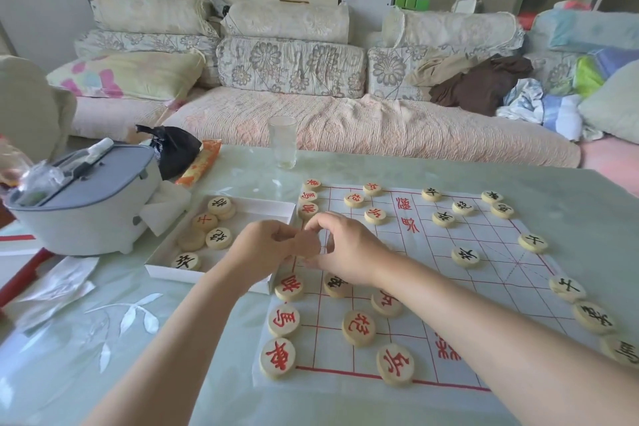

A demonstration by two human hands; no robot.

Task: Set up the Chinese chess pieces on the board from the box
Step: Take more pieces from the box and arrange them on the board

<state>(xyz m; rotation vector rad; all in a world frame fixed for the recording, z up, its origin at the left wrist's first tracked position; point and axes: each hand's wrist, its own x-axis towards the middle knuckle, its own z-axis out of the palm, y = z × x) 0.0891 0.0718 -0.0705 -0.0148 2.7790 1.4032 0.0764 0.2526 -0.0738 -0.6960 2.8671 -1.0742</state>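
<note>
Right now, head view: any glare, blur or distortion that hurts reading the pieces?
Head view: wide-angle bending stretches the near red pieces; soft daylight, sheen on the table by the glass; characters on the board read fine; left hand and right hand meet soft, contents unclear.

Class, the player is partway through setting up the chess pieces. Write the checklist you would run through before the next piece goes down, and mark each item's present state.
1. Supply: ok, several pieces lie in the box.
2. Faces up: not ok, one blank piece in the box shows no character.
3. Piece in hand: cannot tell. The left hand and right hand meet at the board's left edge with curled fingers that hide anything between them.
4. Board flat on the table: ok.
5. Glass clear of the board: ok, it stands beyond the far edge, apart.
</note>
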